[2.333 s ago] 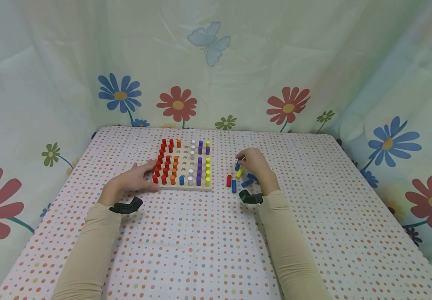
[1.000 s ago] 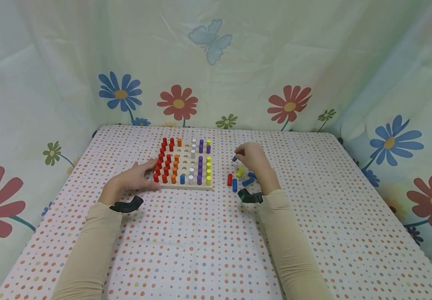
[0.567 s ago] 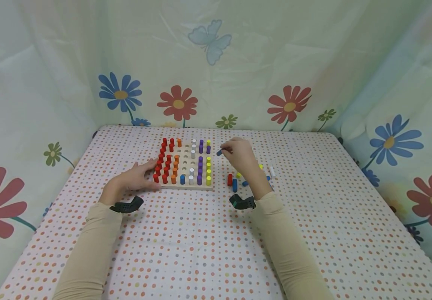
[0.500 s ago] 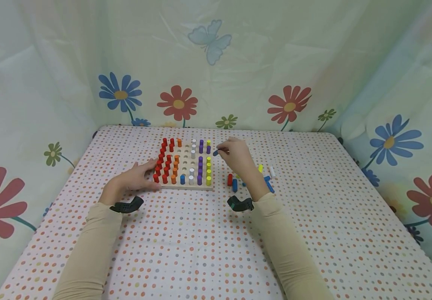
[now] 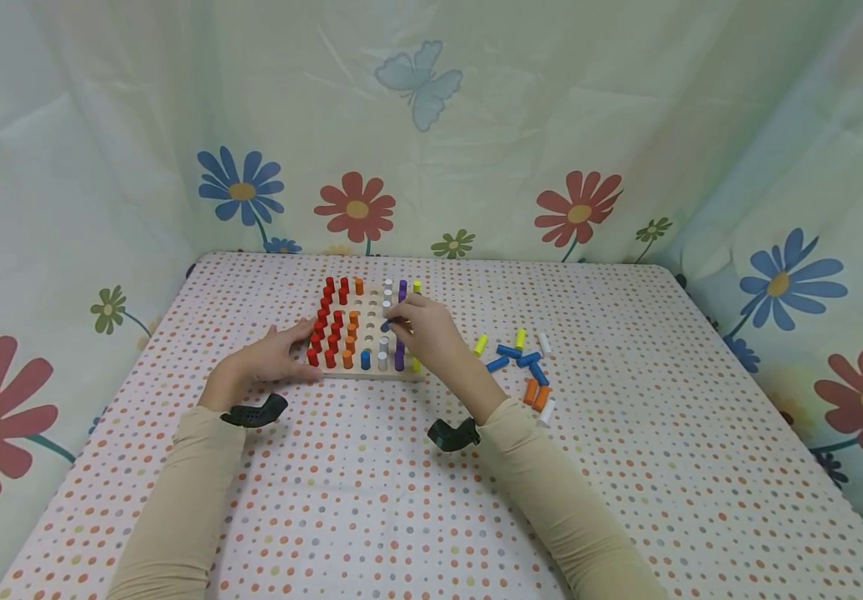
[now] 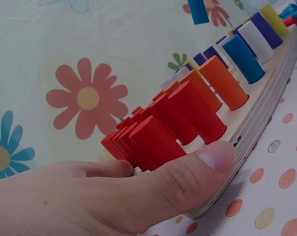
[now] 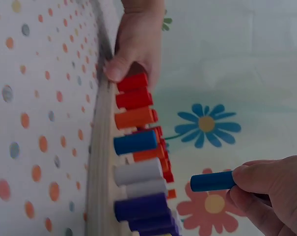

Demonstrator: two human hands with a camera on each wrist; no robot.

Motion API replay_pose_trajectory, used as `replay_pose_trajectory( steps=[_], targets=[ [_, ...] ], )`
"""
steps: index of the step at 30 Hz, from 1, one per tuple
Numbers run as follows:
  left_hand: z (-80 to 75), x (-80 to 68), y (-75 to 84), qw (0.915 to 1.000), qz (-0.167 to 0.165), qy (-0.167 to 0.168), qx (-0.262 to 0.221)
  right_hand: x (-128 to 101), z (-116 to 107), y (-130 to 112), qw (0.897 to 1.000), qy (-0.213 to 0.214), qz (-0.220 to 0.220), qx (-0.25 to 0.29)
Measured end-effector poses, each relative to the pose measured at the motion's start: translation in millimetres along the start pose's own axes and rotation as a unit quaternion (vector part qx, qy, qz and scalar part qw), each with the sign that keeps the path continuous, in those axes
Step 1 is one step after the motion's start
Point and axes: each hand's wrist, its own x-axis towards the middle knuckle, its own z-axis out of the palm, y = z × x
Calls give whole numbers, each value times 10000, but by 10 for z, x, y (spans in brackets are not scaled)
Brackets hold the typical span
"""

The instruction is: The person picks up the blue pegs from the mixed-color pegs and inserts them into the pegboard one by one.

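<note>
1. Location: a blue peg (image 7: pixel 211 181) is held above the wooden board (image 5: pixel 394 374), free end down and clear of the surface. In the head view it appears beside the column of bare holes (image 5: pixel 371 326). Exact alignment with any one hole cannot be confirmed.
2. Right hand (image 5: pixel 429 333): thumb and fingers brought together in a pinch on the peg's upper end. The lower length stands exposed.
3. Left hand (image 5: pixel 270 357): fingers spread, with no peg between them; thumb along the board's near left corner, forefinger at its left side, in contact with the board.
4. Weight and stiffness: the peg is judged light and rigid, probably painted wood. It should neither bend nor dent under a normal pinch.
5. Surface: smooth and round, so judged liable to roll or twist between the fingers, though not especially slippery. Breakage risk is judged low; chipped paint is the likelier harm.
6. Hold: the top end is the sound place, keeping the lower end free for a hole. A lower pinch would bring the fingers against neighbouring white pegs (image 5: pixel 382 361) and purple pegs (image 5: pixel 399 361).
7. Loose stock: several blue pegs (image 5: pixel 528 360) lie on the table (image 5: pixel 371 500) with yellow, orange and white ones; being round, these are best taken across the barrel.
8. Board: judged stiff and flat, but light enough to slide if unbraced; hold at corner or edge.
</note>
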Motion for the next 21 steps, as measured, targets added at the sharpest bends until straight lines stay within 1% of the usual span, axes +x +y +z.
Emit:
replay_pose_trajectory(
  steps=[6,9,15,18,21],
  targets=[
    [0,5,6,10000,34,5,24,-9,149,-69,9987,-125,-409,-287],
    [-3,5,15,10000,57,10,3,-13,207,-89,9979,-193,-544,-301],
    [-5,3,8,10000,44,18,0,-24,315,-97,9978,-431,-452,-204],
    [-5,4,0,10000,67,17,19,-39,360,-94,9969,-534,-507,-263],
    [-6,6,1,9999,101,21,11,-49,396,-92,9960,-510,-622,-384]
  ],
)
